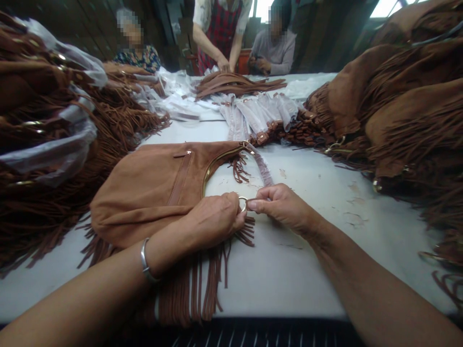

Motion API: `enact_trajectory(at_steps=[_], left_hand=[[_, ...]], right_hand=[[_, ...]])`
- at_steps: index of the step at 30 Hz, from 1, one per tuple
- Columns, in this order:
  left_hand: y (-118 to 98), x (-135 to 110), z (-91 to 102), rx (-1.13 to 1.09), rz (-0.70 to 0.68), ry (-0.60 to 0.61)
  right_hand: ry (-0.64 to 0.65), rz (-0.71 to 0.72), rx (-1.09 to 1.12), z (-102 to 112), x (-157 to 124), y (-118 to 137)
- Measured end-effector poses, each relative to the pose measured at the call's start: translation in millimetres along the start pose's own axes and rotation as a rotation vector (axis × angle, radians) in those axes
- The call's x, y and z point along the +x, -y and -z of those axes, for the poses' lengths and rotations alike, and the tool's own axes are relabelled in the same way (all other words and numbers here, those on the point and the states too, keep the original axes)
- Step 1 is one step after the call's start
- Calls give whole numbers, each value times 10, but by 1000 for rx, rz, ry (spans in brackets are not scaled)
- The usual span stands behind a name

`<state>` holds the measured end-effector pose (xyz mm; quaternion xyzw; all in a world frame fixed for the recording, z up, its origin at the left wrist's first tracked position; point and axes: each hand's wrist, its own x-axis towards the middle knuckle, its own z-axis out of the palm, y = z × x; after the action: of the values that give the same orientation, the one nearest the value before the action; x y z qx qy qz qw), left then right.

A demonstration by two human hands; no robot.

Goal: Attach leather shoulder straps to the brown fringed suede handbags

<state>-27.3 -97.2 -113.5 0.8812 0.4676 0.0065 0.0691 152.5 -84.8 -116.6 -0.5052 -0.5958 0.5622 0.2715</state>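
A brown fringed handbag (144, 173) lies flat on the white table (300, 274), its zipped opening facing right. My left hand (217, 217) is closed at the bag's near corner, gripping the end beside a gold metal ring (243, 204). From the right, my right hand (280, 205) pinches the end of the plastic-wrapped strap (263, 166) against that ring. The strap's other end joins the bag's far corner. Whether the strap end passes through the ring is hidden by my fingers. Brown fringe (191, 289) hangs below my left wrist.
Piles of brown fringed bags rise at the left (43, 120) and right (401, 96). Wrapped straps (253, 115) lie in a row beyond the bag, with loose brown strips (235, 84) behind them. Several people are at the table's far side, one (222, 38) handling the strips.
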Motion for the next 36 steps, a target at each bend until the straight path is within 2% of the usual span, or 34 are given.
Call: enact_trajectory(at_steps=[2, 6, 7, 9, 13, 16, 19, 22, 25, 29, 32, 36], left_hand=[[16, -13, 14, 4, -75, 20], [21, -51, 20, 13, -277, 77], [13, -59, 17, 19, -296, 79], [-15, -68, 5, 27, -265, 48], [-100, -55, -9, 45, -30, -54], [-122, -41, 6, 53, 61, -44], [-69, -49, 29, 10, -65, -13], [10, -67, 39, -23, -264, 20], [35, -80, 37, -19, -361, 62], [-15, -89, 31, -46, -474, 107], [-42, -82, 31, -46, -474, 115], [-35, -70, 47, -30, -308, 48]], right_hand=[[78, 10, -45, 56, 8, -12], [410, 15, -85, 199, 34, -31], [456, 15, -78, 221, 38, -31], [447, 8, -59, 232, 36, -20], [243, 21, -25, 150, 1, 28], [165, 64, -25, 89, -33, 61], [227, 102, -26, 90, -52, 79], [398, 86, 17, 137, -39, 64], [530, 70, 36, 191, -6, 8], [634, 39, -4, 236, 25, -67], [611, 32, -14, 250, 28, -73], [512, 37, 20, 263, 24, -45]])
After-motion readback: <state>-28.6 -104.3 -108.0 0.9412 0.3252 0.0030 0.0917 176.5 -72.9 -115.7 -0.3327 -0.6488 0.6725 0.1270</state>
